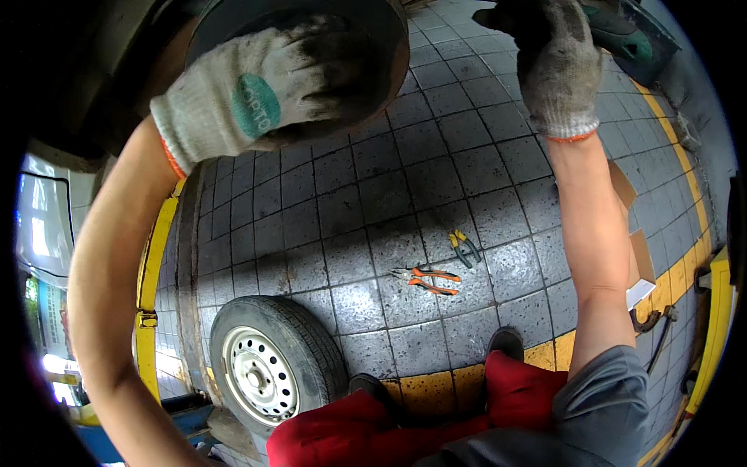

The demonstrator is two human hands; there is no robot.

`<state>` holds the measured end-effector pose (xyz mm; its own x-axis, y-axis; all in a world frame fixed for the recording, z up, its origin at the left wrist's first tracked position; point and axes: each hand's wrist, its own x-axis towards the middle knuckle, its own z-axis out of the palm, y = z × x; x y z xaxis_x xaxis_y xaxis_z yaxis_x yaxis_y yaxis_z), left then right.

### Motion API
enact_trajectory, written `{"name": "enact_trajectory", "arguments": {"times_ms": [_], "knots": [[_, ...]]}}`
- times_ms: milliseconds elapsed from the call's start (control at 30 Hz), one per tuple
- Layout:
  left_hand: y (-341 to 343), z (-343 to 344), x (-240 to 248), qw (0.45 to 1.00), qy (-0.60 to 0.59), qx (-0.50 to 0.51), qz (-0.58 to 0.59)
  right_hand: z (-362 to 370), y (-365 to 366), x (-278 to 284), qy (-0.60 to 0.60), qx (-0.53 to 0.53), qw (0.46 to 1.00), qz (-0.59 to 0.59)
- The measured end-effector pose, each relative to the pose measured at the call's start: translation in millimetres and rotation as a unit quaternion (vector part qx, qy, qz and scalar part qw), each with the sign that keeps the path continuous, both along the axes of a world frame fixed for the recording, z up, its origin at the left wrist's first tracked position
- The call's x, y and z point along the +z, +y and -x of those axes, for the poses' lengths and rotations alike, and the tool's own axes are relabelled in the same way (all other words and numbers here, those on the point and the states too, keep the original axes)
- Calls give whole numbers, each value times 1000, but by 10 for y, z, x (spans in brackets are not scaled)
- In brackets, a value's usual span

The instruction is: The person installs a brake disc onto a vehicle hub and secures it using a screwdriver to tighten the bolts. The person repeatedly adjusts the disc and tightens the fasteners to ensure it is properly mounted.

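My left hand (272, 86), in a soiled grey-white knit glove with a green patch, is closed against the dark, rusty-edged brake drum (395, 66) at the top. Its blackened fingertips blend into the drum's dark face. At the upper right my right hand (559, 74), in a matching blackened glove, is raised and closed. What its fingers hold, if anything, I cannot make out. Just beyond it lies a dark and teal object (634, 45), partly hidden by the glove.
On the tiled floor (342, 210) lie orange-handled pliers (428, 279) and yellow-and-dark pliers (465, 247). A wheel with a tyre (311, 350) rests at lower left, beside a yellow bar (149, 280). A cardboard box (640, 261) sits behind my right forearm; metal tools (661, 338) lie at right.
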<state>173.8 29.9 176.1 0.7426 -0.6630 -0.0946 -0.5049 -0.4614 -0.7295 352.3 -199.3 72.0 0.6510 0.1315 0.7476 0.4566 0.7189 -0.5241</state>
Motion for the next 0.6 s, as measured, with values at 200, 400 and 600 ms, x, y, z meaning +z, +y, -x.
{"name": "enact_trajectory", "arguments": {"times_ms": [200, 400, 600], "knots": [[114, 22, 32, 997, 42, 12, -60, -69, 49, -150, 38, 27, 999, 14], [-182, -49, -1012, 857, -425, 35, 288, -65, -25, -125, -124, -243, 961, 44], [-762, -783, -1541, 442, -654, 175, 588, 25, -468, 134, -439, -635, 560, 300]]}}
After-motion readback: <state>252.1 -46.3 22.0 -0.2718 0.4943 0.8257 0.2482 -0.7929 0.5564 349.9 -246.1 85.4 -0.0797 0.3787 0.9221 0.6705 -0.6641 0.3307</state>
